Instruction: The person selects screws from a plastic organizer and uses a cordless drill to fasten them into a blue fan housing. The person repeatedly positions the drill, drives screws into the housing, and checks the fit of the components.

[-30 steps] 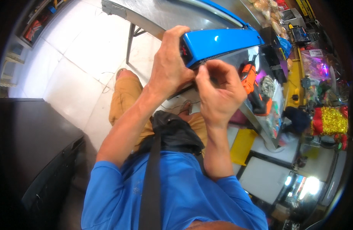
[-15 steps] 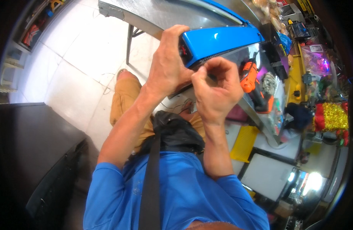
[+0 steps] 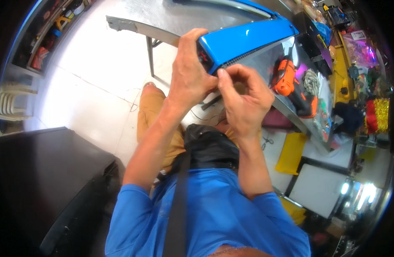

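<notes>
A glossy blue panel (image 3: 248, 39), long and tapering, lies at the near edge of a metal table (image 3: 162, 15). Its open near end shows a dark inside with a bit of red. My left hand (image 3: 189, 70) is wrapped round that end, fingers over the top and thumb beneath. Just right of it, my right hand (image 3: 247, 96) is curled, with thumb and forefinger pinched together at the panel's lower corner. Whatever the pinch holds, if anything, is too small to make out. A dark ribbed strip runs along the panel's lower edge.
An orange and black power tool (image 3: 287, 81) lies on the table right of my hand. Behind it are a black box (image 3: 310, 47), a yellow bar (image 3: 339, 81) and plastic bags. A dark cabinet (image 3: 51, 158) stands at left, white stacked chairs (image 3: 15, 100) beyond it.
The whole view has shifted slightly. My left hand keeps its hold on the panel's end. My right hand's pinch has moved a little closer to the panel's corner.
</notes>
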A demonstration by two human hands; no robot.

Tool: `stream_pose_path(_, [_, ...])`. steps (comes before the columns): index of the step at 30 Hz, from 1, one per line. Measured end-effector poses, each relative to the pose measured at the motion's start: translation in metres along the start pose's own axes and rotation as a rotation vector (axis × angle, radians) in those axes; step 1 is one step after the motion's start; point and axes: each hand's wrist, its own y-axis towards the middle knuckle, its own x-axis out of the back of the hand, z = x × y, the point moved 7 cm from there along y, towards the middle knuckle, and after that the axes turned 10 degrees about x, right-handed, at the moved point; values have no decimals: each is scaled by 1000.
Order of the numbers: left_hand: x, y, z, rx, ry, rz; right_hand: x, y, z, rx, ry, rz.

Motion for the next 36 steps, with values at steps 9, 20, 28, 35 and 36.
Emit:
stream_pose_path(9, [6,9,3,5,61,145,5,11,2,-42,45,82])
stream_pose_path(20, [2,12,0,59,17,163,3,0,8,35,-51,-132])
stream_pose_path(28, [0,15,-7,-98,96,189,2,1,7,49,-52,-163])
stream_pose_path(35, [0,20,-3,-138,90,256,7,-1,-2,56,26,-189])
stream_pose_path(36, [-1,21,-3,-121,83,275,7,-2,-4,37,38,-177])
